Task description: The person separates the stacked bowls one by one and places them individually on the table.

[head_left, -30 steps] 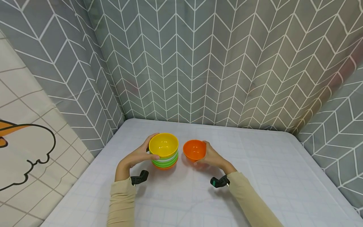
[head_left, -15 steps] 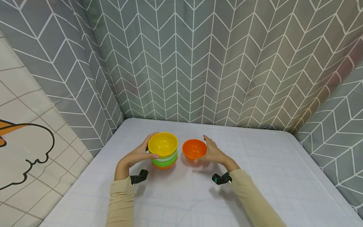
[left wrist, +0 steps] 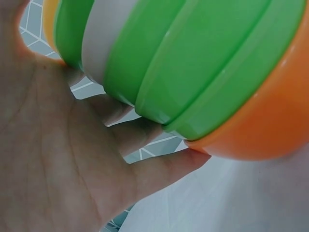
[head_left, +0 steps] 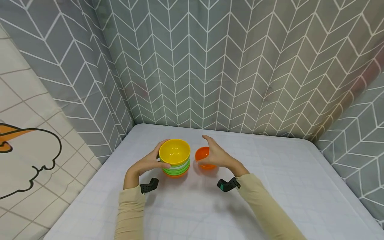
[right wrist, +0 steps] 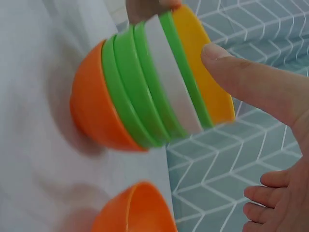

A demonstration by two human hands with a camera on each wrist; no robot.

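A stack of nested bowls stands upright on the table, a yellow bowl (head_left: pixel 174 152) on top, then green bowls (left wrist: pixel 198 63) with a white bowl (right wrist: pixel 166 67) among them, and an orange bowl (left wrist: pixel 260 125) at the bottom. My left hand (head_left: pixel 147 164) grips this stack from the left, thumb in front and fingers round the back. Right of it a single orange bowl (head_left: pixel 201 153) rests on the table. Over that bowl's right part hovers my right hand (head_left: pixel 221 156), thumb and fingers spread apart, holding nothing. It partly hides the bowl in the head view.
A white cloth covers the table (head_left: pixel 264 186). Behind it hangs a grey curtain (head_left: pixel 210 73) with white zigzag lines, continuing along both sides. A tiled sheet with a cartoon drawing (head_left: pixel 27 160) lies at the left. Each wrist carries a black camera mount (head_left: pixel 228 184).
My right hand has let go of the single orange bowl and moved left above it, its fingers spreading. My left hand stays on the stack.
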